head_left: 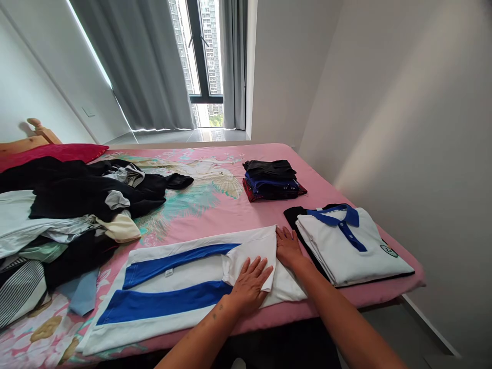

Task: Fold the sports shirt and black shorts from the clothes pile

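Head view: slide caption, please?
Left hand flat on a white-and-blue shirt, right hand at its edge, folded polo alongside.

I'm getting two hands total, one left hand (249,287) and one right hand (288,248), plus one white garment (196,269) with two blue bands (169,302), two folded stacks (346,256), one messy clothes heap (92,197) (good luck counting pieces in there), one red pillow (73,152), two gray curtains (148,66) and one bed (226,218).

Garment (192,274) on bed (180,220), clothes heap (77,205) to its left, polo stack (338,251) right, clothing pile (271,179) behind
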{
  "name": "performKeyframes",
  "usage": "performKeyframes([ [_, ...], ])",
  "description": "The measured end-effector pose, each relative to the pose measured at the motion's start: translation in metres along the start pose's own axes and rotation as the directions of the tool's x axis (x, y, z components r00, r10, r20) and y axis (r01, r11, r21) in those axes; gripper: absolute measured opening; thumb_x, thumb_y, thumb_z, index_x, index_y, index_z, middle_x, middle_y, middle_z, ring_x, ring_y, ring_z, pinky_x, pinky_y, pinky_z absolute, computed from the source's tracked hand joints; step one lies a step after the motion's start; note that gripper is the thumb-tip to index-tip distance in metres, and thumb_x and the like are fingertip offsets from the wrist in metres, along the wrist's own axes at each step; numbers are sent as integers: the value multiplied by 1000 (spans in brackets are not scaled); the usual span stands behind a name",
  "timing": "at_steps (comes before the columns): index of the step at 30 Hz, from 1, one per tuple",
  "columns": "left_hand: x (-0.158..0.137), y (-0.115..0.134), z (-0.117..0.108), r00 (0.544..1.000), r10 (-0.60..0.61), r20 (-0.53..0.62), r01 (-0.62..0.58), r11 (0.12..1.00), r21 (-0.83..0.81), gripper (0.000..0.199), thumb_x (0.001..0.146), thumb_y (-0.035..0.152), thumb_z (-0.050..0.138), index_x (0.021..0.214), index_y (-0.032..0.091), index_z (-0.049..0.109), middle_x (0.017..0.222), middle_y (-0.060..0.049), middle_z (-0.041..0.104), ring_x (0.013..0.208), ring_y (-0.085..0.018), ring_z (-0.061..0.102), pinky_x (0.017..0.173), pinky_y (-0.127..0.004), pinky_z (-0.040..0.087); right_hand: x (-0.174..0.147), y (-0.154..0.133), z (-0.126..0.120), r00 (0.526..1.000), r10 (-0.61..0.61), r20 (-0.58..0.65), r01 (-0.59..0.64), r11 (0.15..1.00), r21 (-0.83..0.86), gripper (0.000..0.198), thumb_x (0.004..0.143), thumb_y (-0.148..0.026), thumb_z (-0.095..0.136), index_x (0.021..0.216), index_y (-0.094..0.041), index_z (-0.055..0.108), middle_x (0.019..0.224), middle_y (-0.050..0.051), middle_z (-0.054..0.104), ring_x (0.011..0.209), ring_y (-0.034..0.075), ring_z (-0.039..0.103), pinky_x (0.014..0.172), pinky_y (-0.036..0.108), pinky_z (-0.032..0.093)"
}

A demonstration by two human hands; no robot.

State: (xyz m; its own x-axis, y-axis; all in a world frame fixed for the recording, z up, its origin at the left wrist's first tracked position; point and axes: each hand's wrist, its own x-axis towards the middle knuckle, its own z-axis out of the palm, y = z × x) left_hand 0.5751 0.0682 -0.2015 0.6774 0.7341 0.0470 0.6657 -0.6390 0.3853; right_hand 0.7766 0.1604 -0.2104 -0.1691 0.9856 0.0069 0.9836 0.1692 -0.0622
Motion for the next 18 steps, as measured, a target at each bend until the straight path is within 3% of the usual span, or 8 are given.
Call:
performKeyframes([
  [3,0,1,2,1000,-2,15,2,1000,27,63,84,44,49,142,28,29,152,-8,22,140,-29,14,113,-56,7,1,6,2,991,90,-94,-81,992,99,50,90,-38,32,138,-25,39,138,12,41,128,30,30,105,53,15],
  [7,-1,5,-9,999,18,50,-15,998,-58,82,75,65,52,143,26,28,152,-11,20,140,-34,12,111,-59,6,3,15,0,984,113,-137,-83,974,211,43,89,-34,36,130,-28,49,131,8,48,123,25,37,104,45,21],
  [9,0,5,-20,999,30,36,-25,992,-125,84,72,67,54,142,26,30,150,-12,26,139,-34,17,111,-59,11,5,20,-4,981,132,-140,-96,968,233,42,89,-27,34,126,-26,52,128,6,52,118,20,42,103,37,26],
  [12,7,-6,-35,988,-35,-148,9,985,-170,52,87,43,47,135,23,41,140,-10,45,133,-25,35,111,-53,23,8,21,-14,967,197,-159,-151,954,261,41,90,-23,28,119,-19,58,121,7,57,111,17,48,98,30,30],
  [14,16,-20,-42,953,-104,-283,66,988,-143,40,89,23,39,127,20,50,130,-10,55,127,-21,43,110,-47,29,10,16,-22,955,248,-162,-199,942,271,44,93,-31,23,110,-17,61,112,10,61,105,18,51,92,30,34],
  [16,26,-37,-46,931,-174,-321,154,984,-87,41,85,11,36,122,16,54,126,-11,58,125,-20,45,109,-44,32,13,7,-28,951,281,-131,-237,931,279,50,93,-46,22,98,-18,64,98,10,65,93,19,57,82,30,38],
  [18,35,-52,-47,935,-232,-269,236,972,-19,44,83,7,35,121,13,55,129,-12,56,127,-21,43,110,-41,32,19,-4,-29,951,300,-74,-269,921,282,53,89,-57,29,87,-19,65,84,10,67,81,19,60,72,29,39],
])
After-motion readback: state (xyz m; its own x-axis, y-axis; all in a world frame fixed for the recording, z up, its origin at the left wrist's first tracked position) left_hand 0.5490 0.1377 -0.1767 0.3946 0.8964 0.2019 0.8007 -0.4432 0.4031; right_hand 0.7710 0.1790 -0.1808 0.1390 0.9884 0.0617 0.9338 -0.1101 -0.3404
